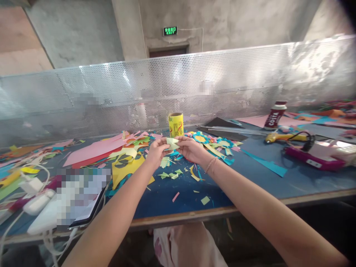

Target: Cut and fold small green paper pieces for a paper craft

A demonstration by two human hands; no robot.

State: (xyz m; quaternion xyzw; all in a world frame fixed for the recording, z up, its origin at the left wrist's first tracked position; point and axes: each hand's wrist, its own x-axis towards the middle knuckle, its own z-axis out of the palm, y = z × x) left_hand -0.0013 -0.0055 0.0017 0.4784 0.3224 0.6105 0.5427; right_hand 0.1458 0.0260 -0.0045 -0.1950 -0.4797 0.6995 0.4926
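Both of my hands pinch one small piece of pale green paper (172, 144), held up over the middle of the blue table. My left hand (156, 151) grips its left side, and my right hand (191, 148) has hold of the right side. Just below them lie several small pale green paper shapes (174, 174) among scraps. A yellow printed cardboard tube (176, 125) stands upright behind my hands. Close to my right hand are blue paper flowers with yellow centres (200, 138). Yellow paper with cut-outs (126, 170) rests left of my left hand.
A tablet (86, 207) and white cables lie at the left. On the right are a yellow glue gun (286, 137), a purple power strip (314, 158), a dark red bottle (275, 115) and a blue paper strip (265, 163). A perforated metal panel (111, 96) borders the table's back.
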